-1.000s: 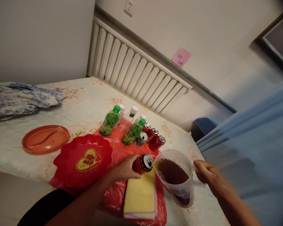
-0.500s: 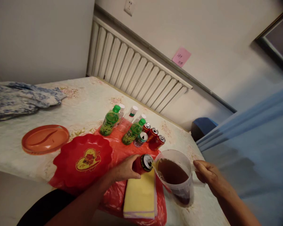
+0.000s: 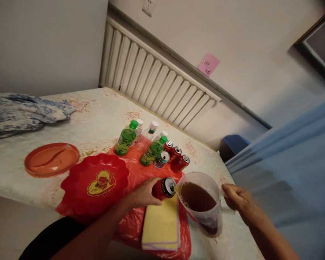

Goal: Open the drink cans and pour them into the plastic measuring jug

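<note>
My left hand [image 3: 143, 195] grips a red drink can [image 3: 164, 188], tipped on its side with its opened top against the rim of a clear plastic pitcher [image 3: 206, 207]. The pitcher holds dark brown liquid. My right hand [image 3: 237, 200] is closed around the pitcher's handle at its right side. Both stand over a red plastic sheet [image 3: 130, 220] on the table, just beyond a folded yellow cloth [image 3: 161, 225].
Two green bottles [image 3: 126, 139], clear bottles [image 3: 151, 130] and several cans [image 3: 176, 159] stand behind. A red scalloped plate [image 3: 96, 184] and an orange tray [image 3: 51, 159] lie to the left. A blue patterned cloth [image 3: 24, 113] lies far left. A radiator [image 3: 157, 79] lines the wall.
Almost nothing differs; the can stays tipped at the pitcher's rim and both hands keep their hold. The view has drifted slightly.
</note>
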